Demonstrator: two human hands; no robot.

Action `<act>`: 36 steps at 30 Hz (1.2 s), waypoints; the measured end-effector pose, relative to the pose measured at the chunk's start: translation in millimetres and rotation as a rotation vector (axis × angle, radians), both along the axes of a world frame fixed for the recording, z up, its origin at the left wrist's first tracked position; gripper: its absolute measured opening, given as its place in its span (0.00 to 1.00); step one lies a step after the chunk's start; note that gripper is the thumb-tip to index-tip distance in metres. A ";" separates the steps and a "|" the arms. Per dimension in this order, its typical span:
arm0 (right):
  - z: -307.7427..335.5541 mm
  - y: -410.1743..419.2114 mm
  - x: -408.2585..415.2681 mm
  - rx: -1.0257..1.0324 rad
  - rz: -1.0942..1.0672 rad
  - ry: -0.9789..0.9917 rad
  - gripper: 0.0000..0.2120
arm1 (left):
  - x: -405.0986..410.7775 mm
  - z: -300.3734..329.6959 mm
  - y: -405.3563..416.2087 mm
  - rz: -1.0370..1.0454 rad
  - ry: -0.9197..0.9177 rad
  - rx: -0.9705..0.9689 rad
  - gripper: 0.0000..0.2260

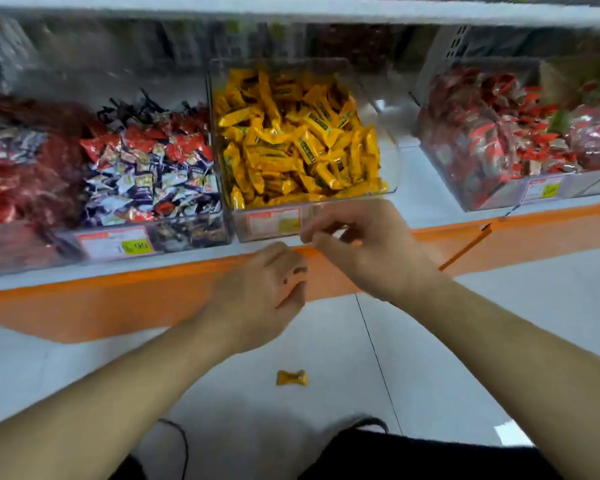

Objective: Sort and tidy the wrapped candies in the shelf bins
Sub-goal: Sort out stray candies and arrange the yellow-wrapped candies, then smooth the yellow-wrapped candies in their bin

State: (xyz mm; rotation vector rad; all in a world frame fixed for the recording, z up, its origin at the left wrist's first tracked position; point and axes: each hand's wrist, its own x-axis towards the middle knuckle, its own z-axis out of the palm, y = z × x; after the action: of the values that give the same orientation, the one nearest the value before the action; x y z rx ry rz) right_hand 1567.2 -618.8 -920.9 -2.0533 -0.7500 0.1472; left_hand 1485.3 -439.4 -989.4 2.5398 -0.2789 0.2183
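A clear bin [392, 157] of yellow wrapped candies [291, 140] stands mid-shelf, turned slightly askew. One yellow candy [292, 377] lies on the floor below. My right hand [357, 244] hovers at this bin's front wall by the price label, fingers loosely curled, and I see nothing between them. My left hand [260, 296] is lower, in front of the orange shelf edge [118, 299], back toward me and fingers curled under. Small dark bits show by its fingertips, and the blur hides whether it holds anything.
To the left stands a bin of mixed red, white and blue candies [146, 174], and beyond it red ones [18, 181]. A bin of red candies [492, 140] stands at the right. A white shelf board [326, 12] runs overhead. White floor tiles lie below.
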 end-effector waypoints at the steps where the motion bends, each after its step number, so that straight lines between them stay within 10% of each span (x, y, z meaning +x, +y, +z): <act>1: -20.2 4.2 -15.4 -0.120 0.063 0.054 0.10 | -13.1 -24.6 5.0 0.037 0.075 0.003 0.10; 7: -166.6 22.0 -52.2 -0.669 0.177 0.246 0.09 | -55.2 -137.4 29.4 0.233 0.474 -0.042 0.13; 14: -326.8 10.5 -79.6 -0.613 -0.378 0.574 0.15 | -73.2 -217.2 37.5 0.264 0.625 -0.158 0.12; 20: -388.0 4.4 -93.9 -0.763 -0.328 0.590 0.11 | -83.4 -246.1 45.3 0.260 0.698 -0.235 0.11; 25: -380.3 17.5 -106.8 -0.946 -0.127 0.500 0.05 | -89.8 -225.8 43.4 0.246 0.730 -0.238 0.09; 36: -153.8 53.7 -50.7 -0.465 0.064 0.382 0.10 | -41.1 -77.7 39.2 0.214 0.550 -0.130 0.05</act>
State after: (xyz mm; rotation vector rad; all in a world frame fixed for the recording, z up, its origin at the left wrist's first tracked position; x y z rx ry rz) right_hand 1516.6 -565.1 -1074.6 -2.3328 -0.5757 0.7899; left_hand 1444.2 -400.1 -1067.1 2.3835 0.2149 -0.3692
